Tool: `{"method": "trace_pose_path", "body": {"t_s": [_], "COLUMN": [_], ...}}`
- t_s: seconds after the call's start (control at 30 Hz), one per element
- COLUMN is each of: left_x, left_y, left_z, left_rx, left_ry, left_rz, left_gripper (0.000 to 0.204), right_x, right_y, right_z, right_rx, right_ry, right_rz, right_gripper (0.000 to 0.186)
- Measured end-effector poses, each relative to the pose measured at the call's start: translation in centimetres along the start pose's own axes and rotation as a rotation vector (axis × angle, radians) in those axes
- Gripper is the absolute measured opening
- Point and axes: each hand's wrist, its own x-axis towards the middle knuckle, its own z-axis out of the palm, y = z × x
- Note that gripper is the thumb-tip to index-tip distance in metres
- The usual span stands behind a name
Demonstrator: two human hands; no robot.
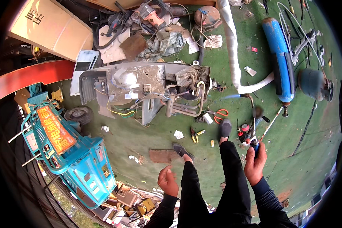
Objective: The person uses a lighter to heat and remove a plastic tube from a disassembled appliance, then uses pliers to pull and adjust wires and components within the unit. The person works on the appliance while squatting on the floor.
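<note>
My right hand (255, 163) is wrapped round the blue handle of a gas torch (251, 108), whose bent tube reaches up and away from me. A blue flame (231, 96) points left from its tip, toward the copper pipes (195, 108) of a taken-apart air conditioner unit (136, 81). The flame stops short of the pipes. Closed and held low, my left hand (168, 181) is apart from the unit; what its fingers hold, if anything, is too small to make out. Orange-handled scissors (220, 114) and yellow-handled pliers (194, 136) lie on the green floor between the unit and my feet.
A blue gas cylinder (279, 60) and a grey-green tank (311, 84) lie at the right with hoses. A white wrapped pipe (231, 49) runs down beside the unit. At left stand a teal three-wheeled cart (79, 167) and a large cardboard box (53, 30). Power tools (152, 17) crowd the back.
</note>
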Motion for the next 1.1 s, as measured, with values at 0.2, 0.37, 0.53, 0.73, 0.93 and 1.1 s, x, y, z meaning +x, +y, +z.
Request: {"method": "trace_pose_path", "body": {"t_s": [0.2,0.37,0.53,0.73,0.93,1.1], "left_x": [-0.1,0.2,1.3,2.0,3.3,5.7], "left_y": [2.4,2.5,3.6,5.2,5.3,5.5], "left_z": [1.6,2.5,3.3,3.9,3.6,3.2], "left_rx": [0.061,0.142,0.191,0.184,0.163,0.159], "left_ry": [0.023,0.027,0.039,0.058,0.111,0.156], "left_rz": [-0.017,-0.002,-0.024,-0.013,0.008,0.092], "left_gripper": [0.022,0.023,0.024,0.022,0.022,0.025], "right_x": [4.1,4.3,3.6,4.7,5.1,6.0], "right_y": [2.8,4.0,3.4,1.9,2.5,0.7], "right_z": [-2.2,-4.0,-3.1,-0.1,3.3,7.8], "right_rx": [0.062,-0.081,-0.092,-0.036,-0.118,-0.109], "right_ry": [0.175,0.037,-0.213,-0.329,-0.441,-0.463], "right_rz": [-0.085,-0.051,0.004,-0.182,-0.206,-0.135], "right_gripper": [0.031,0.03,0.031,0.031,0.03,0.029]}}
